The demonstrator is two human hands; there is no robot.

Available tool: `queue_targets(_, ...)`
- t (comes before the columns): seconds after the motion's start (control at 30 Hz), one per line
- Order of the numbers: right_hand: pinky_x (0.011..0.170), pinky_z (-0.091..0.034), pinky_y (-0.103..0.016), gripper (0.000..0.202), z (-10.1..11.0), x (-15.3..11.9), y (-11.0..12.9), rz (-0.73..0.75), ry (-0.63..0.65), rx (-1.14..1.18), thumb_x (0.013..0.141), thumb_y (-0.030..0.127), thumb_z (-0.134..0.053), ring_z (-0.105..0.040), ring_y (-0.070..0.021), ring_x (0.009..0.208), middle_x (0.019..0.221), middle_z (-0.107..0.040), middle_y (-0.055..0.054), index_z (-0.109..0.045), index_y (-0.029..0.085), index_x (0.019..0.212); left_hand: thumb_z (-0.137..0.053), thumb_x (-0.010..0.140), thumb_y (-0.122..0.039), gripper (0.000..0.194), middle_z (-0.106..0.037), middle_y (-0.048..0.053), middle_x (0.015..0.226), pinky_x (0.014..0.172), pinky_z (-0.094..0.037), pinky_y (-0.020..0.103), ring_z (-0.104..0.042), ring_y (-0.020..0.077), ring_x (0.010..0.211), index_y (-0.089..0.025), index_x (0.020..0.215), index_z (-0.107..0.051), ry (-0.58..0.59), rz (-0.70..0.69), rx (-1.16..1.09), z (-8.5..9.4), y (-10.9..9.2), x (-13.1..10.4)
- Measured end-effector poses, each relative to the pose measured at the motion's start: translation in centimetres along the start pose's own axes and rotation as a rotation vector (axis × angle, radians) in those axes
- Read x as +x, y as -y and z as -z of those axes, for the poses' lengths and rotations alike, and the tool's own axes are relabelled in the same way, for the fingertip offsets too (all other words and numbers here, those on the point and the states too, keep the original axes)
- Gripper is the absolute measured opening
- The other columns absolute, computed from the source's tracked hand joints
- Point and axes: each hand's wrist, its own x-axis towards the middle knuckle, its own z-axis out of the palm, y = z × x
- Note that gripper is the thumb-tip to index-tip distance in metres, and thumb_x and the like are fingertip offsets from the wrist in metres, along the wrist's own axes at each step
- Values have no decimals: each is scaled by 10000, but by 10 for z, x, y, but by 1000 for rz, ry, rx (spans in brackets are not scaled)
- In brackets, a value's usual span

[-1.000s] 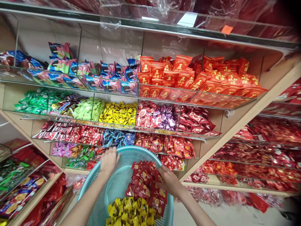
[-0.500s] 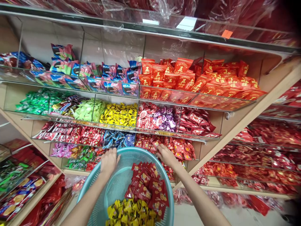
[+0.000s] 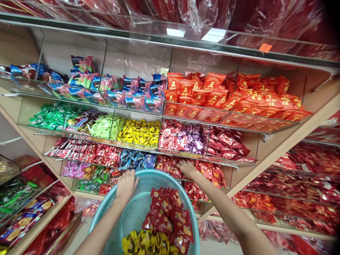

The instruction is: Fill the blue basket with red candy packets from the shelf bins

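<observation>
My left hand (image 3: 126,184) is closed over the far left rim of a teal plastic basket (image 3: 196,221). Inside the basket, a heap of dark red packets with orange-slice pictures (image 3: 170,214) lies beside yellow-wrapped candies (image 3: 148,242). Beyond the far rim, my right hand (image 3: 187,168) is over a low shelf compartment of similar red packets (image 3: 168,166). Its fingers are stretched out and touch the packets, with no packet visibly gripped. To its right are lighter red packets (image 3: 211,171); blue-wrapped candies (image 3: 136,159) lie to the left.
Clear shelf fronts (image 3: 132,141) and dividers edge the tiers. Above are yellow candies (image 3: 139,132), purple and red candies (image 3: 183,136), orange-red bags (image 3: 196,94) and blue-pink packets (image 3: 132,90). A slanting wooden side panel (image 3: 287,156) stands at right, with more red packets beyond.
My right hand has moved slightly right, its fingers reaching further over the red packets. The view has tilted a little, so the shelves sit lower. My left hand still grips the rim.
</observation>
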Motion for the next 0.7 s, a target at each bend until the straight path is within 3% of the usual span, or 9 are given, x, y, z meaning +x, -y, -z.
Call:
queue_targets(0.27,913,-293,-436,334,-14,2,3,57,35,-120,757,67,-481,-408,-252,1133,1179,-521,-129,-579,175,1058,-314,839,-383,312,-543,110,881,716,-362,349,-510,243,847,-150,928,-502,0,-3,12,0,0,1)
queue_targets(0.4,896,-307,-419,282,-15,6,4,99,4,-162,791,74,-441,-437,-239,1100,1112,-568,-123,-611,168,995,-308,841,-371,302,-542,106,879,704,-360,348,-512,244,833,-152,931,-496,-9,-8,34,-1,0,0)
queue_targets(0.7,866,-331,-395,317,-6,-4,1,182,-102,-219,819,95,-401,-484,-228,1031,1087,-573,-113,-560,186,1079,-294,845,-370,310,-543,106,867,699,-357,341,-516,243,821,-148,930,-494,-16,-10,53,1,0,-1)
